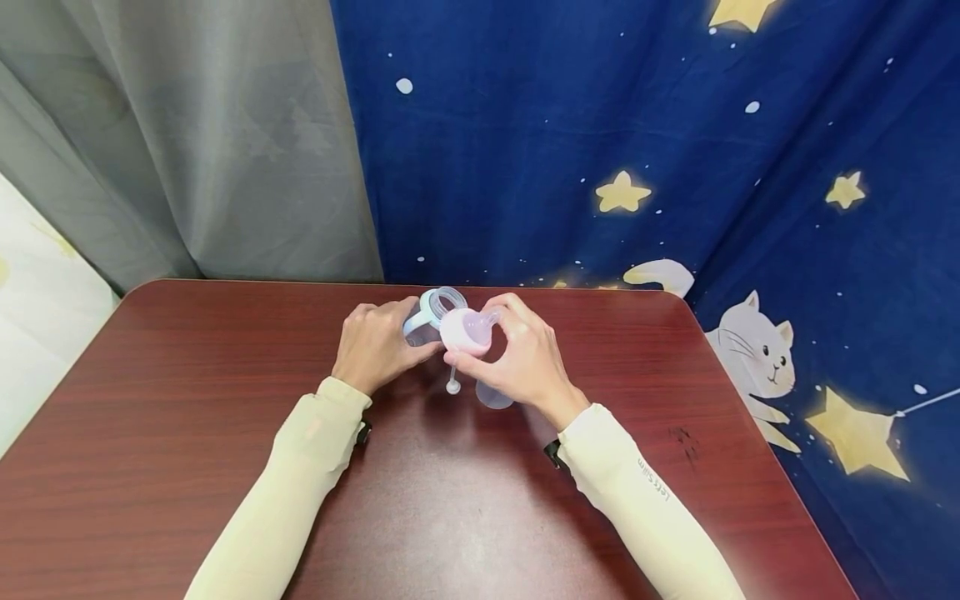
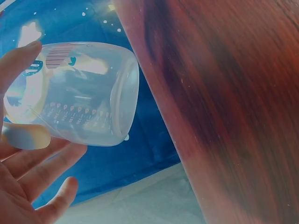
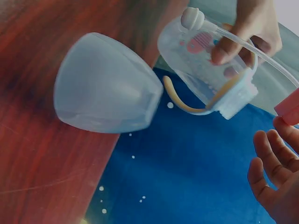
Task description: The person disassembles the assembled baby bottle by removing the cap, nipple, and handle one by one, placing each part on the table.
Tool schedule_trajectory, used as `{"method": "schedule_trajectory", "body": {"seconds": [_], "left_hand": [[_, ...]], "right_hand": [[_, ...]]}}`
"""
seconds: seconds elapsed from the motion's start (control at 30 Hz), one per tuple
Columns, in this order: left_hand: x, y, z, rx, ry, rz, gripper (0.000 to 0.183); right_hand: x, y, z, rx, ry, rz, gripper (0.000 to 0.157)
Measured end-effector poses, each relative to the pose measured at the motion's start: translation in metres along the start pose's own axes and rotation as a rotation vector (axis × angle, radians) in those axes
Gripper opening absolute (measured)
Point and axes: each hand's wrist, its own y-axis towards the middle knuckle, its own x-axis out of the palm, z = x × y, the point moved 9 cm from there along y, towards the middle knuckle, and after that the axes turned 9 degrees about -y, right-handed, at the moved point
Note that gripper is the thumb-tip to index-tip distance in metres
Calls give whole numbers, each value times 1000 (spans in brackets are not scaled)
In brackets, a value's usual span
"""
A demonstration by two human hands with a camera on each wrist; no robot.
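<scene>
My left hand [image 1: 381, 343] grips a clear baby bottle [image 2: 88, 93] with a pale blue handle ring; its open mouth tilts up and to the right in the head view. Volume marks run along the bottle's side. My right hand [image 1: 531, 357] pinches a pink bottle collar with a clear teat [image 1: 461, 333], held apart from the bottle's mouth. From the collar hangs a thin straw ending in a white weighted ball [image 3: 190, 19]. A translucent, dome-like bottle cap [image 3: 107, 86] stands on the table below my right hand, partly hidden by it in the head view.
The reddish-brown wooden table [image 1: 225, 467] extends around both forearms, with its far edge just beyond the hands. A dark scuff [image 1: 684, 442] marks its right side. Behind hang a grey curtain [image 1: 247, 150] and a blue star-patterned curtain [image 1: 510, 167].
</scene>
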Motion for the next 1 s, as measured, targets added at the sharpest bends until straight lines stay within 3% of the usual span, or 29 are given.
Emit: {"method": "schedule_trajectory", "body": {"seconds": [0.2, 0.57, 1.0], "left_hand": [[-1, 1, -3, -9, -1, 18, 52], [-2, -1, -9, -48, -21, 33, 68], [-10, -1, -13, -99, -26, 84, 65]], "right_hand": [[13, -8, -1, -32, -69, -32, 56], [30, -13, 6, -35, -145, -97, 58], [47, -9, 20, 10, -254, -170, 61]]}}
